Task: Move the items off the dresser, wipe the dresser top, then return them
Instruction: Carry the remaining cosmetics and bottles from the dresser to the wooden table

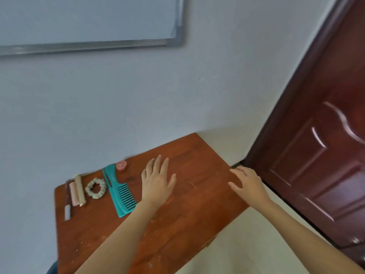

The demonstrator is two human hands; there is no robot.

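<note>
The brown wooden dresser top (197, 204) stands against the wall. At its left lie a teal wide-tooth comb (118, 190), a small round pink jar (121, 166), a pale scrunchie (95, 188), a beige tube (80, 191), a pink tube (73, 194) and a dark pen-like stick with a grey cap (67, 202). My left hand (158, 179) hovers flat with spread fingers over the middle of the top, just right of the comb, holding nothing. My right hand (247, 183) is spread over the right edge, also holding nothing.
A dark red door (320, 145) stands close to the dresser's right side. A framed whiteboard (88, 22) hangs on the pale wall above. Light floor tiles (246, 244) show beside the dresser. The top's surface is scuffed with pale specks.
</note>
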